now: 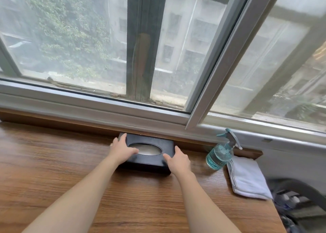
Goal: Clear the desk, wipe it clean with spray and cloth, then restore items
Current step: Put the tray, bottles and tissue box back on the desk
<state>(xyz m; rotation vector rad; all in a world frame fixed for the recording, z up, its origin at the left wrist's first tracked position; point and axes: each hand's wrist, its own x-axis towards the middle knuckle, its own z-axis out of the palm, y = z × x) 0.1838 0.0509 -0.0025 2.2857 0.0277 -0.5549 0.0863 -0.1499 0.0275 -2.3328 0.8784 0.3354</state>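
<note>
A black tissue box (150, 141) with an oval opening lies on the wooden desk (53, 162), close to the back edge under the window. My left hand (120, 149) grips its left end, thumb on top near the opening and fingers along the side. My right hand (177, 159) grips its right front corner, fingers on the right side and thumb on the front edge. A teal glass spray bottle (219, 155) stands upright to the right. A folded white cloth (247, 177) lies beside it at the desk's right end.
A window sill and sliding window frame (105, 100) run along the back of the desk. Past the desk's right edge sits a dark chair (296, 197) with some items on it.
</note>
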